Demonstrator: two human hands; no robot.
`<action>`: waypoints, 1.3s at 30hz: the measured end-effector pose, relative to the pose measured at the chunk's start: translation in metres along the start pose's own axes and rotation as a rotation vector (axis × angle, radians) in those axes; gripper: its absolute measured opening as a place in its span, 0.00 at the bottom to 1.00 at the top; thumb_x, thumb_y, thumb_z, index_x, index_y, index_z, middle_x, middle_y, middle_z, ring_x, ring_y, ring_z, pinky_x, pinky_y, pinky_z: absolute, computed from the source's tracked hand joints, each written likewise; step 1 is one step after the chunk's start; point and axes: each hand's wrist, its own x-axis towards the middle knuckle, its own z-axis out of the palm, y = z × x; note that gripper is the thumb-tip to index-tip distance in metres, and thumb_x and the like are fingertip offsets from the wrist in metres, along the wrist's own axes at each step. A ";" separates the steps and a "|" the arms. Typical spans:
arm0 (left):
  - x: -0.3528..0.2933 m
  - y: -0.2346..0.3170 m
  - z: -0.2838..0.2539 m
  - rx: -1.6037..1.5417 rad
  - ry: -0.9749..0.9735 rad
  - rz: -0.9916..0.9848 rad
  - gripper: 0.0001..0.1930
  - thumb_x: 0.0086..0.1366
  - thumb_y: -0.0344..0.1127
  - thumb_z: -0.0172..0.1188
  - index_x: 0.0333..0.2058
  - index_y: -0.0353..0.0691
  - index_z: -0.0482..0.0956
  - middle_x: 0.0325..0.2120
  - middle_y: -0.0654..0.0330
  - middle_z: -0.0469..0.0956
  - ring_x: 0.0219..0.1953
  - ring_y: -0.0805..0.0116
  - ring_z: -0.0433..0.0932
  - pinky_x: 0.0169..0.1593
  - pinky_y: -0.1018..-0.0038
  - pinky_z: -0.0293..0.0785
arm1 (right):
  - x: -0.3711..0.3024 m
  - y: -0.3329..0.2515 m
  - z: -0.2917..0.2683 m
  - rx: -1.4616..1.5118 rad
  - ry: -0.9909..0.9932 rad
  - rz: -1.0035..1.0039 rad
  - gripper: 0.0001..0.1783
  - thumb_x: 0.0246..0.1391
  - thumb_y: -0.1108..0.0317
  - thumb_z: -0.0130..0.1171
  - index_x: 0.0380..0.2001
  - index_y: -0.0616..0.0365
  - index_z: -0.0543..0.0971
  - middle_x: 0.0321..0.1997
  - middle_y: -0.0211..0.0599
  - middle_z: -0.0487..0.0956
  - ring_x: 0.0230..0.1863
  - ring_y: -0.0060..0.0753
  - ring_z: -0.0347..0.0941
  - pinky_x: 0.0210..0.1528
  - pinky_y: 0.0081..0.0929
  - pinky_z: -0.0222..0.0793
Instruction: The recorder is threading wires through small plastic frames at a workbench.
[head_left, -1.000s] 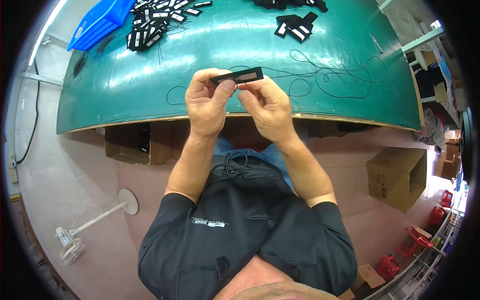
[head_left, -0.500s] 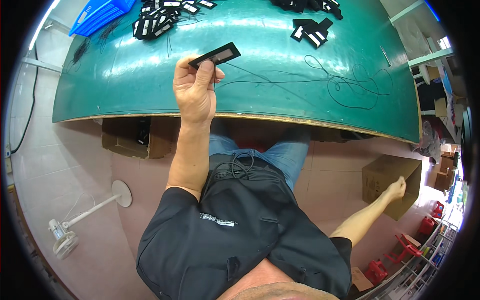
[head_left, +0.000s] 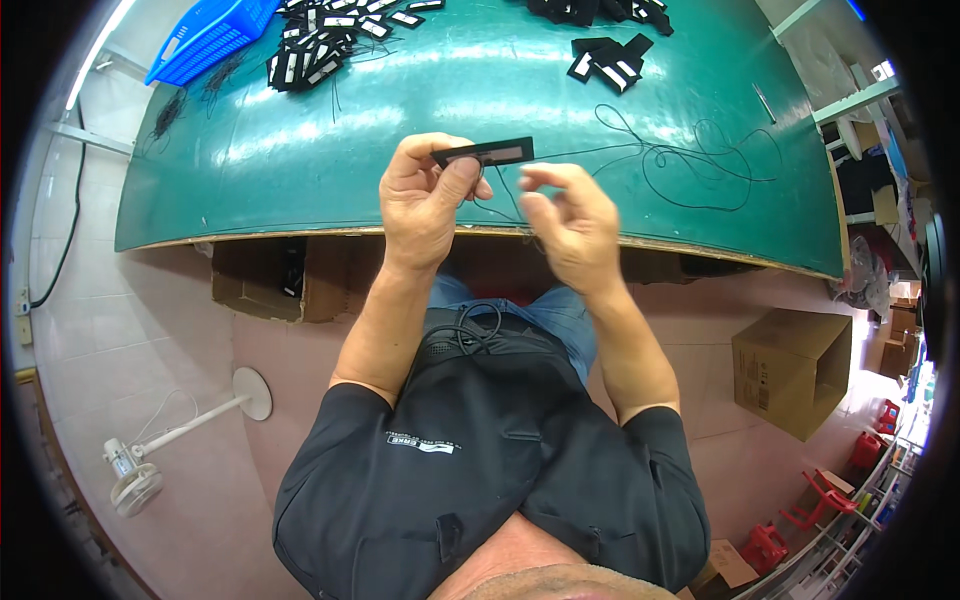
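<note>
My left hand [head_left: 425, 205] is closed on a black rectangular tag [head_left: 500, 152], pinching its left end between thumb and fingers above the table's near edge. The tag has a pale strip on its face, and thin dark string [head_left: 503, 190] hangs below it. Just right of the tag is my right hand [head_left: 578, 225], its fingers bent and slightly blurred, with a gap between thumb and forefinger. Nothing can be made out in it. More thin black cord [head_left: 690, 150] lies in loose loops on the green table [head_left: 300, 190], to the right of both hands.
Piles of black tags [head_left: 310, 55] lie at the table's far left, with a smaller group [head_left: 612, 62] farther right. A blue basket [head_left: 205, 40] stands at the back left corner. Cardboard boxes sit under the table and on the floor [head_left: 780, 370]; a white fan [head_left: 135, 480] is lower left.
My right hand has come up from beside the floor box at the right to the tag. My left hand has moved right and slightly down, and the tag is now more level.
</note>
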 end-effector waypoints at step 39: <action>0.000 -0.006 0.004 -0.049 -0.001 -0.080 0.10 0.66 0.29 0.63 0.44 0.39 0.74 0.29 0.62 0.77 0.22 0.74 0.76 0.22 0.83 0.68 | 0.004 0.014 -0.007 0.098 -0.088 -0.024 0.05 0.62 0.75 0.58 0.37 0.62 0.81 0.33 0.26 0.78 0.28 0.12 0.66 0.30 0.12 0.62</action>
